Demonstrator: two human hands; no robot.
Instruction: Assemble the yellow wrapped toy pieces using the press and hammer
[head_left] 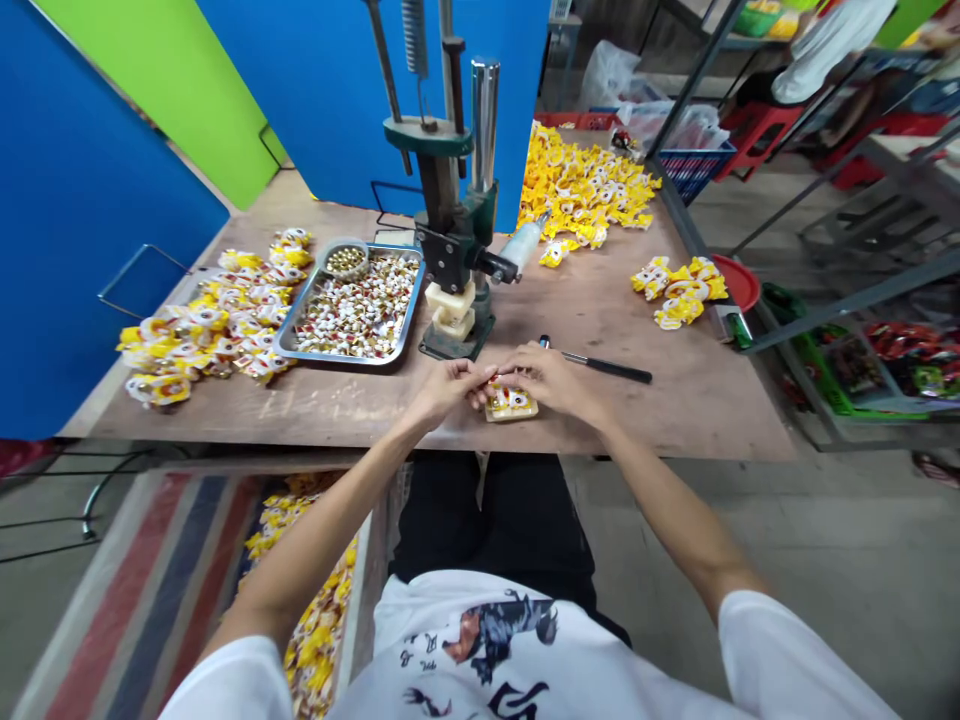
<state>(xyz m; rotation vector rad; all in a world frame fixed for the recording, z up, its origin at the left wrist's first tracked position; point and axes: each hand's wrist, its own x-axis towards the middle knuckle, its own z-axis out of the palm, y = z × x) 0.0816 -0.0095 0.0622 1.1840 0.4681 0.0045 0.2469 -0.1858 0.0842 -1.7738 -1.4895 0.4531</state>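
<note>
The yellow-and-white plush face piece [517,399] lies on a small cream block [512,415] at the table's [720,400] near edge, just in front of the hand press [450,230] — probably so that it is supported and close to both hands. The left hand [448,390] and the right hand [553,380] bring their fingertips narrowly together at its upper side, but I cannot tell what they pinch. The piece looks soft, with a dark-centred eye showing.
</note>
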